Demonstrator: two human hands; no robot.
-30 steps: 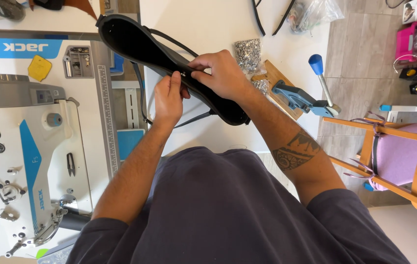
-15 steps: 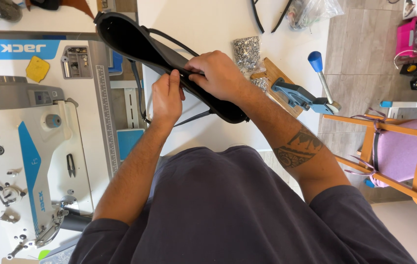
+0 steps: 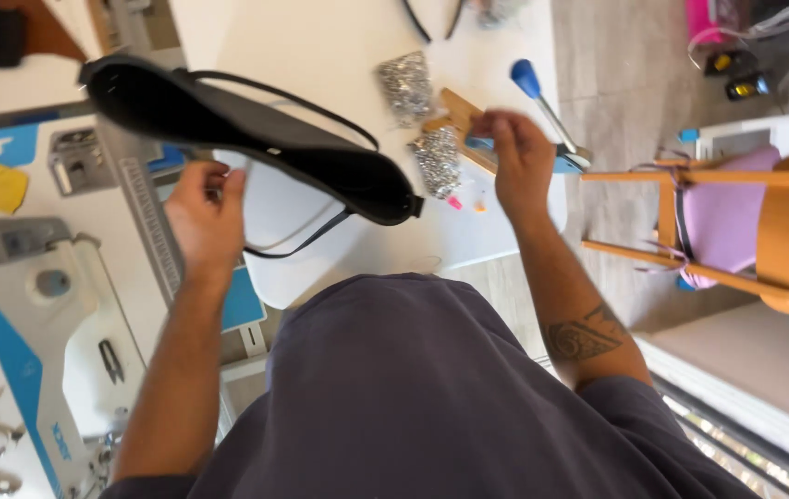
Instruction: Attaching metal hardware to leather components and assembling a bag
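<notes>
A long black leather bag piece (image 3: 228, 120) with thin black straps (image 3: 302, 242) hangs in the air over the white table (image 3: 320, 46). My left hand (image 3: 205, 217) grips it from below, near its left half. My right hand (image 3: 524, 157) is off the bag and hovers to the right, fingers bent down over a wooden block (image 3: 457, 109) and a blue-handled cutter (image 3: 479, 143). Whether those fingers hold anything does not show. Two clear packets of small silver metal parts (image 3: 403, 83) (image 3: 436, 159) lie just left of that hand.
A white and blue sewing machine (image 3: 24, 323) fills the left side, with a yellow scrap (image 3: 4, 188) on its bed. A blue-knobbed metal tool (image 3: 528, 79) lies at the table's right edge. A wooden chair with a purple cushion (image 3: 736, 212) stands on the floor to the right.
My right hand has let go of the black bag piece and moved right to the wooden block and cutter. My left hand alone now holds the bag. The camera has moved closer.
</notes>
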